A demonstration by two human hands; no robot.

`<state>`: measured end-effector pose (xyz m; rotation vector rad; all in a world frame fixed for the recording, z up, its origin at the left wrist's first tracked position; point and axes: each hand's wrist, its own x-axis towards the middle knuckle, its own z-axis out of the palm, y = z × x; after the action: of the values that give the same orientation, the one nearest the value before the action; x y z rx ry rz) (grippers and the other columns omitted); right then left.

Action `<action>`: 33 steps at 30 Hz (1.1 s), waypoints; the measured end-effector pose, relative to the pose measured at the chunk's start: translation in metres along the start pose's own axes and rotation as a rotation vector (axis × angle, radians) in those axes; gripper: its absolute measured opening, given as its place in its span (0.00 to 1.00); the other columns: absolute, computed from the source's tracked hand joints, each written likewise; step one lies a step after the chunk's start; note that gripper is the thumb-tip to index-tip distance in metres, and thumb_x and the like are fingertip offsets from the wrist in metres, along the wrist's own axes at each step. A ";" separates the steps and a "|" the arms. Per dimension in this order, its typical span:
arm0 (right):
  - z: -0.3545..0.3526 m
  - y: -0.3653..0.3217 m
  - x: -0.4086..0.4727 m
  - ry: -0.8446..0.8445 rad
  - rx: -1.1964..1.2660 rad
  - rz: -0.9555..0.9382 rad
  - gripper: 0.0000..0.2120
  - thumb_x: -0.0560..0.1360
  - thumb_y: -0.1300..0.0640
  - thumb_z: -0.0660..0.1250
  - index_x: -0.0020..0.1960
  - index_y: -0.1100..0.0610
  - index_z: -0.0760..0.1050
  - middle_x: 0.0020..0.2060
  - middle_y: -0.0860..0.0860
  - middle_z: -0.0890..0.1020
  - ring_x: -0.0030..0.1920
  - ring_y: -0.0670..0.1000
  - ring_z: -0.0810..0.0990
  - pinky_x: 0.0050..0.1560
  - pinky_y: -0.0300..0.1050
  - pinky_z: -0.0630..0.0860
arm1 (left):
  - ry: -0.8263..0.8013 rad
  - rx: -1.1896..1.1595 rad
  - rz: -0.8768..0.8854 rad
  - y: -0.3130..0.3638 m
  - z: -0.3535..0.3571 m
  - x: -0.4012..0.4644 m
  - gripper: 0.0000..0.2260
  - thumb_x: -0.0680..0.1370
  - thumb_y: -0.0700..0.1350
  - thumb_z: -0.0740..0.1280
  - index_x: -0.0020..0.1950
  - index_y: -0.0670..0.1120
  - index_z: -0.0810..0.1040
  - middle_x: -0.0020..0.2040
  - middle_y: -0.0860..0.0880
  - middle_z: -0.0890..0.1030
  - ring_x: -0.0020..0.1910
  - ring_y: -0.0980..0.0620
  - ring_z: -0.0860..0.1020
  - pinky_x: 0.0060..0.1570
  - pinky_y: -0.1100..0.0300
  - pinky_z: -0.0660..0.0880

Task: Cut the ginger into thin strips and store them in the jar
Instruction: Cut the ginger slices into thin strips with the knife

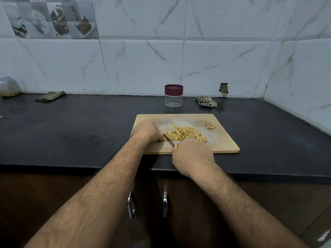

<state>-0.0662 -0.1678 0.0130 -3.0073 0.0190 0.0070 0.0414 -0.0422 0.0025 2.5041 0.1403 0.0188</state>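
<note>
Well, nearest of all are two metal cabinet handles (165,204) on the dark doors under the tabletop (71,126), showing between the person's bare forearms. Just past the tabletop's front edge, the right hand (192,156) is curled round the yellow handle of a small knife (169,140), with the blade angling up and to the left onto the wooden cutting board (223,140). The left hand (146,131) sits on the board's left side, fingers bent down at the blade's tip; a flat slice of ginger lies just beside them, though whether the fingers pinch or merely press something I cannot tell. Immediately right of the blade, between the two hands and spreading off to the right, lies the heap of ginger strips (188,134), thin and pale yellow. Near the board's far right corner there is a small pile of peelings (210,126), apart from the strips. Beyond the board stands the clear jar (173,96) with its maroon lid on, nothing visible inside it. A crumpled cloth (206,101) lies to its right, and a folded green cloth (50,96) sits far off to the left, against the marbled wall tiles (143,59).
</note>
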 end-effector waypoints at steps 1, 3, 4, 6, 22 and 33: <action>0.000 0.000 0.000 -0.002 -0.006 -0.002 0.12 0.83 0.53 0.56 0.59 0.55 0.75 0.46 0.51 0.75 0.46 0.53 0.74 0.44 0.48 0.71 | -0.002 -0.002 -0.001 0.000 0.000 0.000 0.06 0.72 0.47 0.75 0.47 0.48 0.85 0.47 0.53 0.85 0.51 0.53 0.80 0.48 0.59 0.77; -0.001 -0.001 0.001 -0.005 -0.017 -0.008 0.11 0.83 0.54 0.57 0.60 0.55 0.75 0.46 0.51 0.74 0.46 0.53 0.73 0.45 0.48 0.71 | -0.003 -0.004 0.002 0.001 0.000 0.001 0.06 0.72 0.47 0.75 0.47 0.48 0.85 0.47 0.53 0.84 0.51 0.53 0.80 0.49 0.59 0.77; -0.001 -0.002 0.001 -0.007 -0.021 -0.010 0.11 0.83 0.54 0.57 0.60 0.55 0.75 0.46 0.51 0.74 0.46 0.53 0.73 0.45 0.48 0.70 | -0.002 -0.002 0.004 0.000 0.000 0.000 0.06 0.72 0.47 0.75 0.47 0.48 0.85 0.47 0.53 0.84 0.51 0.53 0.80 0.49 0.58 0.77; -0.001 -0.003 0.003 -0.009 -0.023 -0.015 0.11 0.83 0.54 0.57 0.60 0.55 0.75 0.48 0.51 0.76 0.46 0.53 0.73 0.45 0.48 0.70 | -0.001 -0.005 0.006 0.000 0.001 0.001 0.06 0.72 0.47 0.75 0.46 0.48 0.85 0.47 0.53 0.85 0.51 0.53 0.80 0.50 0.58 0.77; -0.002 0.009 -0.012 0.009 0.016 0.009 0.11 0.82 0.54 0.57 0.57 0.54 0.76 0.44 0.50 0.76 0.44 0.54 0.74 0.41 0.47 0.70 | -0.143 -0.031 -0.121 0.001 -0.007 0.012 0.14 0.68 0.50 0.80 0.47 0.45 0.81 0.41 0.46 0.82 0.39 0.48 0.77 0.54 0.53 0.79; -0.002 0.002 -0.004 -0.008 0.007 -0.004 0.11 0.82 0.53 0.57 0.58 0.55 0.76 0.45 0.51 0.75 0.44 0.54 0.74 0.44 0.48 0.71 | -0.153 -0.008 -0.126 -0.001 -0.007 0.018 0.14 0.69 0.49 0.79 0.42 0.45 0.77 0.37 0.47 0.79 0.34 0.49 0.75 0.43 0.58 0.75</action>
<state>-0.0704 -0.1701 0.0146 -3.0003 0.0129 0.0182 0.0588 -0.0357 0.0069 2.4725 0.2336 -0.2229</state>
